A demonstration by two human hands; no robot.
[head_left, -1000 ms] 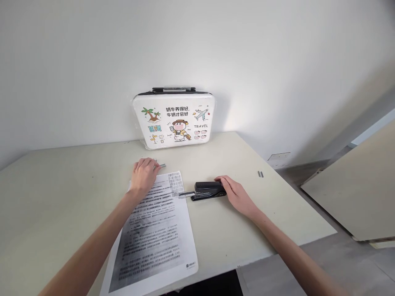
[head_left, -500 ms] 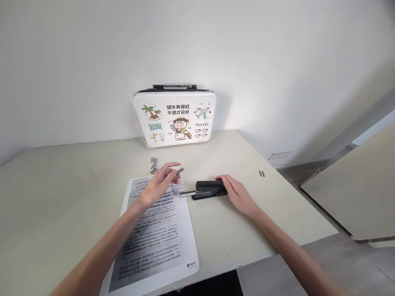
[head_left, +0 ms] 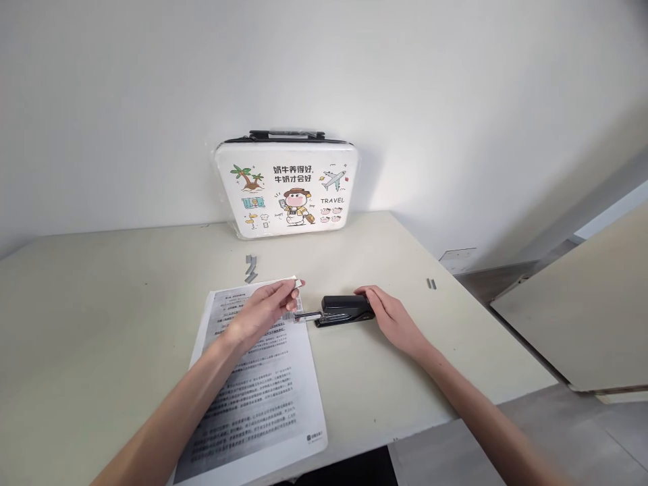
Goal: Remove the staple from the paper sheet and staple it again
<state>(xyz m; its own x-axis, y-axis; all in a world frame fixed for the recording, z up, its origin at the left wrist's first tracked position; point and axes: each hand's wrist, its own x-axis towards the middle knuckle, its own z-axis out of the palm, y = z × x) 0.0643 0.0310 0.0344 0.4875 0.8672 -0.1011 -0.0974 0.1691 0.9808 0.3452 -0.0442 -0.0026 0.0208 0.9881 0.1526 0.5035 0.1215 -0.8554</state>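
Between the thumb and fingers of my left hand [head_left: 268,302] is a small grey strip of staples [head_left: 298,284], held above the top right of a printed sheet [head_left: 298,405]. My right hand [head_left: 389,314] is closed round the rear end of a black stapler [head_left: 347,309] lying on the table. The stapler's metal staple tray [head_left: 308,317] sticks out of its front toward my left hand, and its tip overlaps the sheet's edge. Several more staple strips [head_left: 251,268] lie just beyond the sheet.
A white case with cartoon prints [head_left: 288,196] stands against the wall at the back of the table [head_left: 116,297]. Two small staple strips [head_left: 431,283] lie near the table's right edge. A pale panel [head_left: 582,317] stands beyond that edge on the right.
The fingers of my left hand have drawn in around the staple strip, which has turned in their grip. My right hand and the stapler have hardly moved.
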